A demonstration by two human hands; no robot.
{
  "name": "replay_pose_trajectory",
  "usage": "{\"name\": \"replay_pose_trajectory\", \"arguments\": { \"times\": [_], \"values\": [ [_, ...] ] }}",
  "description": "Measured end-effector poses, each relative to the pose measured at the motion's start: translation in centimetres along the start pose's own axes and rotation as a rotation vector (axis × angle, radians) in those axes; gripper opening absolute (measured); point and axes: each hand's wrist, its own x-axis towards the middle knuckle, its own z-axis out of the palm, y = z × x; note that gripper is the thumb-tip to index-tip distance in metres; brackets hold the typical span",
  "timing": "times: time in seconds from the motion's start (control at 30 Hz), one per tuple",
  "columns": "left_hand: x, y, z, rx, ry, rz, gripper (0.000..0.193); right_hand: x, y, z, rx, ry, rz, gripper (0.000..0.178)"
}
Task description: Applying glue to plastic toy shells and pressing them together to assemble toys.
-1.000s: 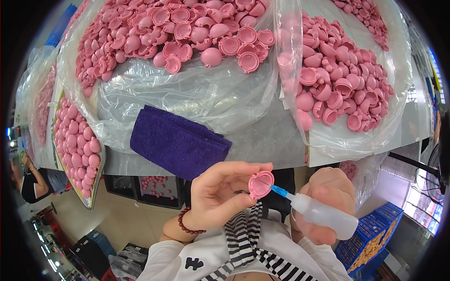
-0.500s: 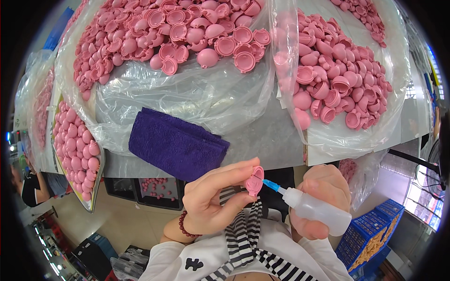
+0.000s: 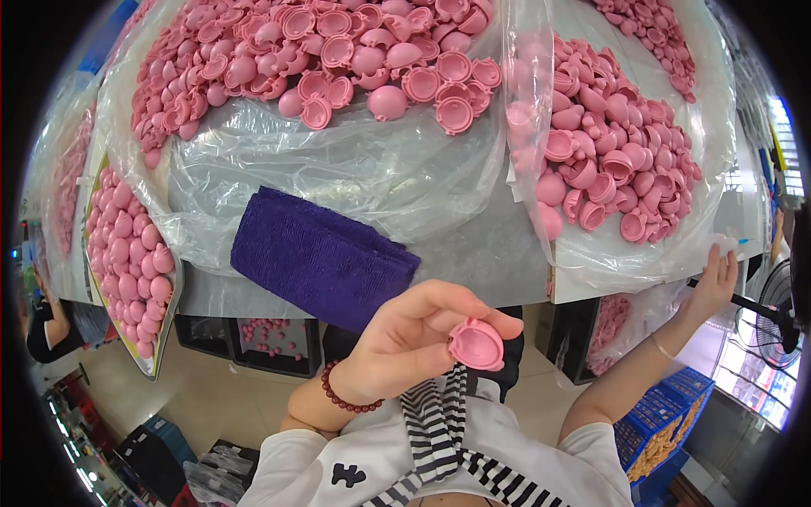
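The left hand (image 3: 414,342) pinches a small pink round plastic shell (image 3: 476,344), hollow side up with a notched rim, above the lap. The right hand (image 3: 716,279) reaches far right with fingers spread, resting on a clear plastic bag (image 3: 659,253) at the surface edge.

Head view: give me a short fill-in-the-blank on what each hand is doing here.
1. The left hand pinches one pink ____ between thumb and fingers.
2. The right hand is stretched out to the ____ edge of the table.
3. The folded cloth is ____ in colour.
4. A ____ bracelet circles the left wrist.

Missing words: half-shell; right; purple; beaded
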Motion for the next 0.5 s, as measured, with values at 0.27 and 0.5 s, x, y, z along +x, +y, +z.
{"name": "replay_pose_trajectory", "arguments": {
  "times": [0.27,0.5],
  "values": [
    [0.4,-0.3,-0.6,-0.371,-0.191,-0.056,0.043,0.7,1.9,1.2,0.059,-0.022,-0.207,0.040],
    [0.5,-0.5,-0.1,0.003,-0.099,-0.027,0.041,-8.2,-9.1,3.9,-0.151,-0.381,-0.799,0.025]
  ]
}}
